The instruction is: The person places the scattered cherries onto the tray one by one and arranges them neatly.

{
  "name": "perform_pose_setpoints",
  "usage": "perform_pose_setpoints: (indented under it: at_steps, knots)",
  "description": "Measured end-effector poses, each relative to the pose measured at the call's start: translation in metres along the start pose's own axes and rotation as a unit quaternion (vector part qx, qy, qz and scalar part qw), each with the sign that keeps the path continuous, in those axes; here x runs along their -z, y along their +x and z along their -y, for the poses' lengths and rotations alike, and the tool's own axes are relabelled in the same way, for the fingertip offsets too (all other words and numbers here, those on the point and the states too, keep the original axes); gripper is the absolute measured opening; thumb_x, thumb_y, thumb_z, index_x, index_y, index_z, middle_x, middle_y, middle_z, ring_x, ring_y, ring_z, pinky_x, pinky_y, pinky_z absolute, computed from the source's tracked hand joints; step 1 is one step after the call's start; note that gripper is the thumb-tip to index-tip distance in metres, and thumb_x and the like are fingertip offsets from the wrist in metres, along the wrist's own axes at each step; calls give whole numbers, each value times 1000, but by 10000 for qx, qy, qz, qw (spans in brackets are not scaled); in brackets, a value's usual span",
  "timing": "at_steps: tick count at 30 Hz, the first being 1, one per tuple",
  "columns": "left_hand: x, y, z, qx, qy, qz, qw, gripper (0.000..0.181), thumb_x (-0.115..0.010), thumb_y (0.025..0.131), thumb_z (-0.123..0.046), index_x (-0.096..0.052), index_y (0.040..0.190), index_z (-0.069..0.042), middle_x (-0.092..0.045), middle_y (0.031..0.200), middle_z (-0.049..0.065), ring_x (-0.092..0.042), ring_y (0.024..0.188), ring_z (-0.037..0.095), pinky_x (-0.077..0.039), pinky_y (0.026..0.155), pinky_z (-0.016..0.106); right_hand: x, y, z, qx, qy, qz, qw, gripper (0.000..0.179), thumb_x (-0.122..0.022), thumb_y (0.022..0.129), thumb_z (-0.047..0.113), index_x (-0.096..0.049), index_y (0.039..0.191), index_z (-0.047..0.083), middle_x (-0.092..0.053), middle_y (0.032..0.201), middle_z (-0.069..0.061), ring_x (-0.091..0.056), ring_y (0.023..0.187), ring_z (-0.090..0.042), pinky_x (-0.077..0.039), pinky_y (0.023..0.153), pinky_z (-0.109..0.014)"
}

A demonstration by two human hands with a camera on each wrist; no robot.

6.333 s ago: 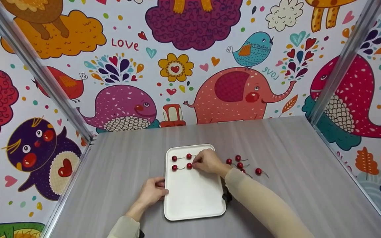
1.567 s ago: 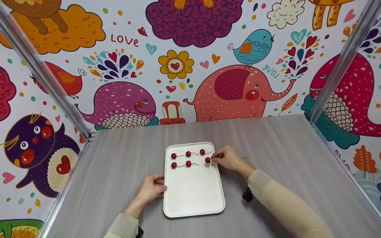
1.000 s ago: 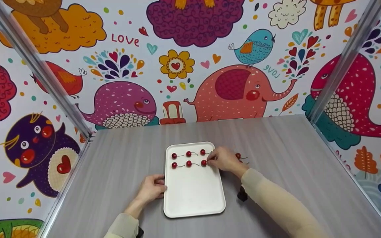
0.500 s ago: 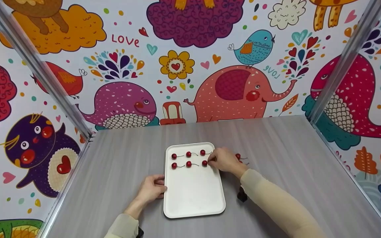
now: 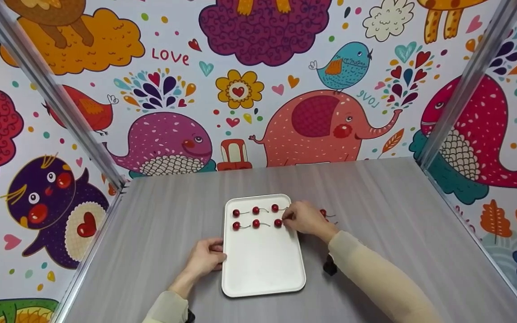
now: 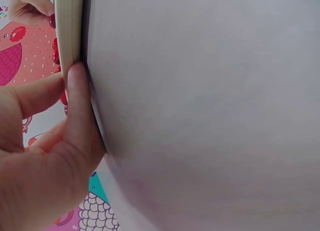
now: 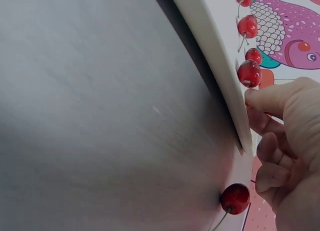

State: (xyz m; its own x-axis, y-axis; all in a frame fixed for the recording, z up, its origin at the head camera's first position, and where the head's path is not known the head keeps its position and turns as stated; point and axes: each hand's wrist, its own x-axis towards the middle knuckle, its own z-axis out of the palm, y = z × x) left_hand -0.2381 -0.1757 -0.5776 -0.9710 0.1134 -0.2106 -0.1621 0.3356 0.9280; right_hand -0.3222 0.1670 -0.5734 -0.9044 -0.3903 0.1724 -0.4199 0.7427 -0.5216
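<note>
A white rectangular tray lies on the table with several red stemmed cherries in two rows near its far end. My left hand holds the tray's left edge; in the left wrist view its thumb and a finger meet at the rim. Over the tray's right side, my right hand pinches the nearer cherry of the right column where its stem would show, the stem being hidden by the fingertips. That cherry rests close to the tray's surface in the right wrist view.
Loose cherries lie on the table to the right of the tray, partly hidden behind the right hand. The grey table is bounded by metal posts and a cartoon-printed wall.
Since the first frame, two more cherries form a third column on the tray. The right hand brought the latest one leftward onto the tray and has barely moved since. The left hand stays put.
</note>
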Motion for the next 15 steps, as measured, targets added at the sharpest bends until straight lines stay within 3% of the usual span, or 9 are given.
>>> perform_pose_setpoints:
  at_steps: [6, 15]
  knots:
    - [-1, 0, 1, -17, -17, 34, 10000, 57, -72, 90, 9, -60, 145, 18, -71, 112, 21, -73, 90, 15, -69, 72, 33, 10, -14, -8, 178, 380, -304, 9987, 10, -80, 92, 4, -89, 98, 5, -85, 91, -7, -65, 73, -6, -56, 65, -25]
    - [1, -1, 1, -63, -9, 40, 10000, 56, -71, 91, 8, -62, 145, 17, -72, 111, 20, -73, 89, 14, -67, 69, 30, 34, -40, -26, 272, 495, -536, 9970, 9, -82, 92, 5, -89, 99, 4, -85, 89, -7, -64, 74, -4, -56, 68, -24]
